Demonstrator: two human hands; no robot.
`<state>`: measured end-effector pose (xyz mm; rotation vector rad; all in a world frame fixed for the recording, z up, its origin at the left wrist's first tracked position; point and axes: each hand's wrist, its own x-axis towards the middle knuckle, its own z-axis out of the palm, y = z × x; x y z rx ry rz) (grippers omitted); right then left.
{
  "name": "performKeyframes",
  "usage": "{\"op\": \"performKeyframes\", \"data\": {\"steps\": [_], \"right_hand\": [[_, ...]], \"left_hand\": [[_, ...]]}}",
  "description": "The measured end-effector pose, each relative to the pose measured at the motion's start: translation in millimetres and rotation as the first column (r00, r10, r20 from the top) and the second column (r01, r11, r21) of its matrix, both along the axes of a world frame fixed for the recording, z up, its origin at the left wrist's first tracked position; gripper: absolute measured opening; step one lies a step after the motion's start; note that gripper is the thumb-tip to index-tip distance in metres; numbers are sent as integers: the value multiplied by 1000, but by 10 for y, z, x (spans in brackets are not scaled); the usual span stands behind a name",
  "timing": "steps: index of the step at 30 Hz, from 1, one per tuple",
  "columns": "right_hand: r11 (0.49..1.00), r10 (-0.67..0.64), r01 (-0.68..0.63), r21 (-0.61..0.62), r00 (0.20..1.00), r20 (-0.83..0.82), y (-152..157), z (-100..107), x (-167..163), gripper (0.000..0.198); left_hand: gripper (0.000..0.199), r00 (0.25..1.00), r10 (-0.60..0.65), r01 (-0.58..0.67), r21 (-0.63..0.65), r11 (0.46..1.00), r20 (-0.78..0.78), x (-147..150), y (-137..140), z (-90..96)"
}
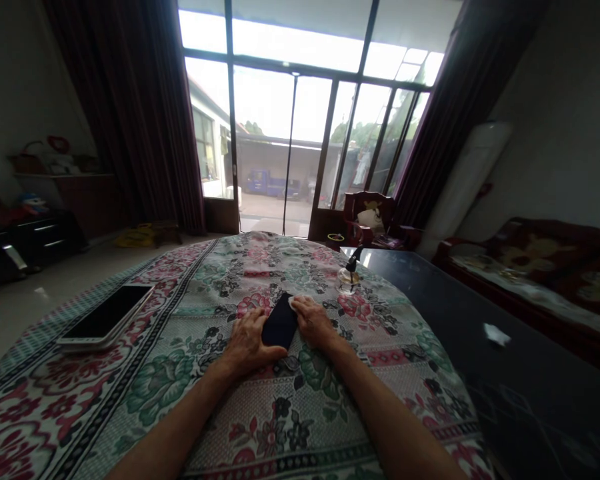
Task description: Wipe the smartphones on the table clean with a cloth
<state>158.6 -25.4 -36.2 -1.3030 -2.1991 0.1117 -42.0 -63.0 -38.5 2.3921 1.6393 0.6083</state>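
Note:
A dark, flat phone [281, 325] lies on the flowered tablecloth in front of me, slightly slanted. My left hand [249, 339] grips it along its left side, with the thumb across its near edge. At its far right corner, my right hand [314, 321] has its fingers closed on a small white wad [292, 302], perhaps tissue or cloth, pressed against the phone. Most of the wad is hidden under the fingers. Beyond my right hand stands a small clear spray bottle [349, 277] with a black trigger head.
A tablet-like device [107, 317] with a dark screen and white frame lies on the left of the round, cloth-covered table [180, 413]. A lower dark table [480, 387] on the right bears a crumpled white piece [496, 335]. A wooden sofa [540, 267] stands beyond it.

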Motion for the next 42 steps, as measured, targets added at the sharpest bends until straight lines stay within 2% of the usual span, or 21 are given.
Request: {"op": "performKeyframes", "data": {"steps": [5, 8, 11, 16, 22, 25, 29, 35, 42], "right_hand": [[989, 147, -148, -4, 984, 96, -247, 94, -236, 32], [982, 189, -188, -20, 976, 104, -316, 115, -323, 32], [984, 178, -176, -26, 980, 93, -222, 125, -300, 33], [984, 175, -173, -28, 981, 78, 107, 134, -151, 37], [979, 201, -201, 18, 979, -11, 345, 20, 10, 38], [979, 203, -202, 37, 978, -47, 345, -35, 51, 39], [980, 195, -192, 42, 979, -64, 312, -60, 59, 40], [995, 90, -88, 56, 995, -48, 312, -86, 47, 40], [987, 147, -147, 61, 989, 16, 196, -39, 0, 42]], "left_hand": [[74, 1000, -7, 7, 21, 1000, 10, -13, 40, -61], [68, 999, -19, 18, 50, 999, 34, -17, 45, -80], [69, 999, -5, 4, 45, 999, 34, -14, 29, -78], [73, 999, -19, 16, 60, 998, 40, -10, -4, -79], [72, 998, -8, 3, 78, 997, 63, 4, -12, -109], [73, 997, 6, -11, 77, 997, 75, 5, -13, -124], [71, 993, 87, -92, 63, 994, 84, -5, -33, -140], [66, 982, 152, -154, 16, 988, 114, -1, -75, -136], [62, 978, 176, -182, 46, 982, 114, -56, -26, -125]]}}
